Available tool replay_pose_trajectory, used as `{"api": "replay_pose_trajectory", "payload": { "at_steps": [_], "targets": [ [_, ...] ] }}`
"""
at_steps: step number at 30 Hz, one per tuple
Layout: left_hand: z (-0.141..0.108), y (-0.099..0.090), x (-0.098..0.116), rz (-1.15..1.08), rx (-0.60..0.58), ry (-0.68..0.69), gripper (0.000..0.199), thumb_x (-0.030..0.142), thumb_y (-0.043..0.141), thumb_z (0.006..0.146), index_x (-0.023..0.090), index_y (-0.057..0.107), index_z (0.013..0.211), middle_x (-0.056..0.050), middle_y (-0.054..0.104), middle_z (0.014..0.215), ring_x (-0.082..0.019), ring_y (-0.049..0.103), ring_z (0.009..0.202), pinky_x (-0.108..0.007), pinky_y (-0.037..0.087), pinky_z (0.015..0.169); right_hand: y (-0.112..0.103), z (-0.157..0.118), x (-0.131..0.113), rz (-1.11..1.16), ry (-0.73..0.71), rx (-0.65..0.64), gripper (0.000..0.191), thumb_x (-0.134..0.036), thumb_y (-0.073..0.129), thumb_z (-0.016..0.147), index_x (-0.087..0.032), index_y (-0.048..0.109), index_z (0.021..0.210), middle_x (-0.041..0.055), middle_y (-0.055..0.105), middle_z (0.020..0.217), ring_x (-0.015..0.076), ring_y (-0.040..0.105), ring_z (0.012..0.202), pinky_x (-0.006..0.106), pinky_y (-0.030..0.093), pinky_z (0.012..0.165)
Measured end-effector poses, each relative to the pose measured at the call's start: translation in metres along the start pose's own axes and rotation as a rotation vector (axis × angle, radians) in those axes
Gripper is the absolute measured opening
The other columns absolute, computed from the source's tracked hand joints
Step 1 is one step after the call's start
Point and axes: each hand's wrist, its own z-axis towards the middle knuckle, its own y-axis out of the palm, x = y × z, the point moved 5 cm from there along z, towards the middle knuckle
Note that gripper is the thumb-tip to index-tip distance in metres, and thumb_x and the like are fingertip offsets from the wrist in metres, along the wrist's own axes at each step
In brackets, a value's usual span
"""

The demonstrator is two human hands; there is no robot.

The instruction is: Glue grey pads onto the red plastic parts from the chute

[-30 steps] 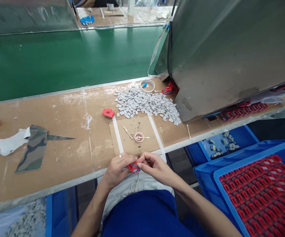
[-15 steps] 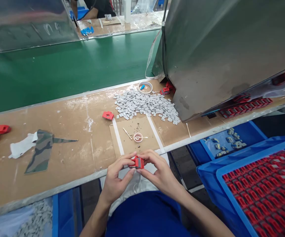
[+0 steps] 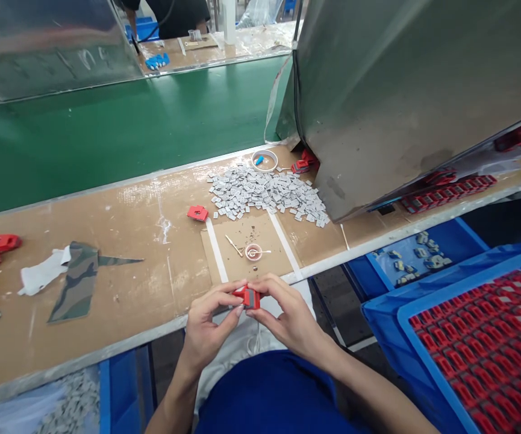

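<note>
A small red and grey part (image 3: 250, 298) is held between both hands at the bench's front edge. My left hand (image 3: 210, 319) pinches its left side with thumb and fingers. On its right side, my right hand (image 3: 287, 307) grips it the same way. Just beyond the hands sits a small round cup (image 3: 253, 252) with a white stick resting across it, and another stick (image 3: 233, 245) lies to its left. Farther back spreads a pile of small grey pieces (image 3: 264, 190), with a red piece (image 3: 197, 213) at its left.
A large metal housing (image 3: 405, 90) stands at the right. A blue crate (image 3: 405, 325) of red parts is at lower right. Camouflage cloth (image 3: 77, 283) and red parts (image 3: 2, 242) lie left. Behind runs a green belt (image 3: 120, 132); a person is beyond it.
Both hands and the red part have shifted slightly left, still gripping it. The view has tilted a little. A bit of another person's arm now shows at the far right edge.
</note>
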Motion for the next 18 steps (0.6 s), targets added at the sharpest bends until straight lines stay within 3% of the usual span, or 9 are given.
{"api": "replay_pose_trajectory", "payload": {
  "at_steps": [3,6,10,13,15,18],
  "targets": [
    [-0.001,-0.003,0.003,0.007,-0.009,0.039,0.010,0.013,0.074,0.090,0.022,0.077,0.093,-0.010,0.080,0.116,-0.023,0.076,0.111,-0.033,0.059,0.098,0.002,0.000,-0.004,0.004,-0.038,-0.025,0.020,-0.021,0.070,0.096,-0.023,0.062,0.114,0.0074,0.068,0.106,0.0201,0.068,0.098,0.032,0.057,0.086],
    [-0.003,-0.003,0.005,0.021,-0.019,0.064,0.014,0.012,0.072,0.091,0.024,0.076,0.097,-0.008,0.079,0.117,-0.021,0.074,0.114,-0.031,0.059,0.098,0.005,0.000,0.000,0.144,-0.007,0.032,0.022,-0.023,0.074,0.093,-0.025,0.064,0.113,0.0061,0.067,0.104,0.0194,0.067,0.099,0.031,0.057,0.085],
    [-0.004,0.002,0.002,-0.006,-0.024,0.088,0.037,0.017,0.071,0.093,0.027,0.066,0.128,-0.011,0.072,0.135,-0.023,0.068,0.127,-0.035,0.056,0.105,0.017,-0.005,0.017,0.589,0.195,0.126,0.024,-0.034,0.076,0.093,-0.027,0.064,0.113,0.0039,0.067,0.106,0.0169,0.071,0.098,0.030,0.059,0.089],
    [-0.001,0.004,0.001,0.059,-0.006,0.145,0.042,0.022,0.072,0.094,0.027,0.062,0.135,-0.012,0.073,0.132,-0.024,0.069,0.124,-0.038,0.057,0.105,0.026,-0.008,0.024,0.760,0.321,0.080,0.027,-0.040,0.075,0.094,-0.026,0.062,0.112,0.0037,0.071,0.104,0.0167,0.072,0.098,0.031,0.058,0.092],
    [0.003,0.003,0.003,0.145,-0.001,0.225,0.038,0.025,0.073,0.094,0.026,0.065,0.131,-0.012,0.076,0.123,-0.025,0.071,0.117,-0.039,0.058,0.102,0.025,-0.009,0.024,0.709,0.344,0.055,0.031,-0.041,0.074,0.094,-0.026,0.060,0.117,0.0058,0.071,0.108,0.0180,0.072,0.101,0.033,0.058,0.094],
    [0.008,0.004,0.007,0.252,-0.044,0.286,0.038,0.024,0.072,0.094,0.025,0.066,0.132,-0.012,0.078,0.119,-0.025,0.073,0.112,-0.038,0.060,0.098,0.012,-0.008,0.018,0.431,0.252,0.104,0.027,-0.036,0.068,0.097,-0.025,0.061,0.121,0.0100,0.066,0.121,0.0208,0.067,0.115,0.036,0.056,0.098]
  ]
}}
